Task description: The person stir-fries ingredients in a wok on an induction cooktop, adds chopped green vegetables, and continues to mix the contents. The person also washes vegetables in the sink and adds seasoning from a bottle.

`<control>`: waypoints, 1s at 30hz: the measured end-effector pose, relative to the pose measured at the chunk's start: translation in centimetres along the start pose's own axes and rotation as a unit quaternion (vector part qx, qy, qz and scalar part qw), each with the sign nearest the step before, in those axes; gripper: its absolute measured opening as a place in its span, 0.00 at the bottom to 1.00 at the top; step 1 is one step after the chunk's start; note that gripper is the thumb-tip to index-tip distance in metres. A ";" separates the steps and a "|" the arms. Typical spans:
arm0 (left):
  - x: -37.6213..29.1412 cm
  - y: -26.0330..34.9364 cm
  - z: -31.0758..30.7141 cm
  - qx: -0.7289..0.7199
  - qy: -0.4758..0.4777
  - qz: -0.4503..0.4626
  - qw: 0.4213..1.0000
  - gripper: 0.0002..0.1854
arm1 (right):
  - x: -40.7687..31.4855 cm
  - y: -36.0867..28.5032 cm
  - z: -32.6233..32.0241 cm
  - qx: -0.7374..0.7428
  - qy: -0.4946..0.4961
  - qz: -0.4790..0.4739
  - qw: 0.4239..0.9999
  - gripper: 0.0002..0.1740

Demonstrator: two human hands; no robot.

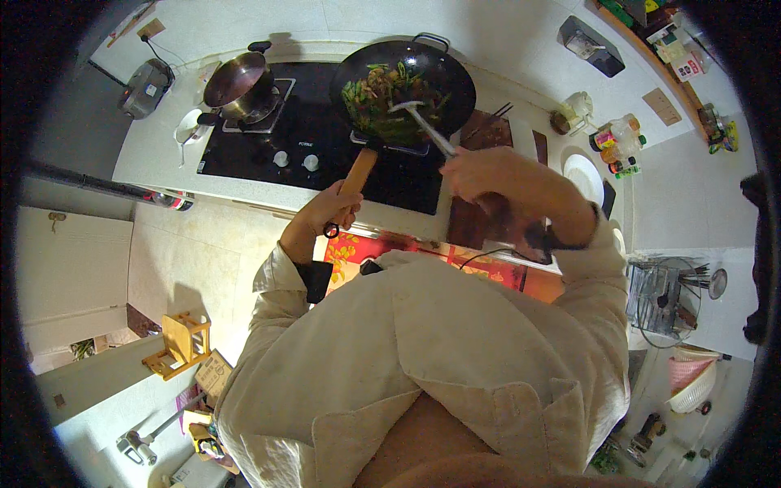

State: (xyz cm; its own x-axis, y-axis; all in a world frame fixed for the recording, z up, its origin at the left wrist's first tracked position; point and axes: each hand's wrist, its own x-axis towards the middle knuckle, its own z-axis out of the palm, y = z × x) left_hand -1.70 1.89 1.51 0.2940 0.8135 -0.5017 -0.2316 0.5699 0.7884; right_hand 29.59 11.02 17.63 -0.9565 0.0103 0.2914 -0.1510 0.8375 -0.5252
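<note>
A black wok (451, 79) sits on the right burner of the black glass hob (256, 152). Chopped green vegetables mixed with browned pieces (390, 97) fill its bottom. My left hand (332, 210) grips the wok's wooden handle (361, 168), which points towards me. In my right hand (482, 174) is a metal spatula (430, 128), its head down among the food in the wok. The lower end of the spatula's handle is hidden by my fingers. Below my right forearm lies a dark brown board (467, 222) on the counter.
A steel pot (241, 88) stands on the left burner, beside a white bowl (189, 127) with a spoon. Chopsticks (501, 111) rest right of the wok. Farther right are a white plate (583, 177), several seasoning bottles (621, 143) and a wire dish rack (656, 299).
</note>
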 end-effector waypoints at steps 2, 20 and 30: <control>0.1 0.0 -0.2 -0.003 0.000 -0.001 1.000 0.18 | -0.9 -2.1 -1.9 0.026 -0.033 0.000 0.999 0.16; 0.2 0.1 -0.4 0.045 0.001 0.008 0.999 0.18 | -2.8 18.1 -10.6 -0.060 0.406 0.249 0.877 0.05; -0.2 0.2 0.1 0.010 -0.005 0.006 1.000 0.17 | 1.0 7.9 -4.0 0.083 0.025 -0.033 0.996 0.06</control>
State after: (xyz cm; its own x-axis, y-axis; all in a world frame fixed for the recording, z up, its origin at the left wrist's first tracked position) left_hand -1.71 1.84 1.83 0.3009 0.8188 -0.4890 -0.2160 0.5579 0.8013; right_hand 28.43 19.86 17.01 -0.9303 -0.0123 0.3667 -0.2566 0.7360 -0.6265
